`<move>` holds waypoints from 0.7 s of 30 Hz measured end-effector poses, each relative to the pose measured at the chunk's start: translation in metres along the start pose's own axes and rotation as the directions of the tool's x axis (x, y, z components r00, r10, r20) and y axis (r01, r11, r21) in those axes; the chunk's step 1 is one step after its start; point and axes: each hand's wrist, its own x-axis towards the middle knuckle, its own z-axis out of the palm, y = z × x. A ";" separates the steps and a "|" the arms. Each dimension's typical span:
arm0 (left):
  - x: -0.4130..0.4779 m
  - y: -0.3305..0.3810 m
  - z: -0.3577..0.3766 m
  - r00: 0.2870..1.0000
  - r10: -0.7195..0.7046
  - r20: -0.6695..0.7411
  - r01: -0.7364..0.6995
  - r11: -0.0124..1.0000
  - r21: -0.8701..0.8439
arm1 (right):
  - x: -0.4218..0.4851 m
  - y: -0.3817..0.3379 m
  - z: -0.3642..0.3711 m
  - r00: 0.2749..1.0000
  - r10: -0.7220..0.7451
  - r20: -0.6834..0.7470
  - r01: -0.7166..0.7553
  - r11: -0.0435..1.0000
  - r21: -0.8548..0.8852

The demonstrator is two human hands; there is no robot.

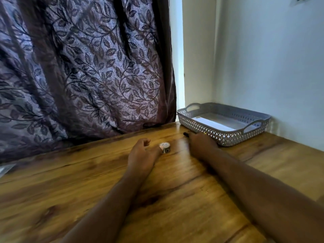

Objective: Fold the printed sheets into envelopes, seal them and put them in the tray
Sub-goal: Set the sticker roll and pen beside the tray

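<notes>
A grey perforated tray [206, 128] with handles stands at the table's far right corner. A white sealed envelope [213, 124] lies inside it. A small roll of patterned tape [166, 148] sits on the wooden table [175, 199]. My left hand [142, 153] rests just left of the roll with its thumb tip touching it and its fingers loosely curled away. My right hand [201, 144] lies in front of the tray, curled over a black pen [186, 134] whose end sticks out to the left. The view is motion-blurred.
A dark leaf-patterned curtain [84, 71] hangs behind the table's far edge. White walls close off the right corner. A corner of a pale sheet [5, 170] shows at the table's left edge.
</notes>
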 end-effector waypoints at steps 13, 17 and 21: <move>0.020 0.006 0.025 0.995 0.083 0.064 -0.099 0.936 0.337 | -0.031 -0.009 -0.007 0.991 -0.080 -0.111 0.071 0.994 -0.080; -0.005 0.015 0.014 0.988 0.129 0.082 -0.140 0.979 0.147 | -0.051 0.001 -0.020 0.981 -0.178 -0.080 0.174 0.983 -0.053; -0.026 0.027 0.015 0.981 0.152 0.124 -0.164 0.981 0.099 | -0.088 0.030 -0.038 0.964 -0.264 -0.031 0.265 0.964 0.025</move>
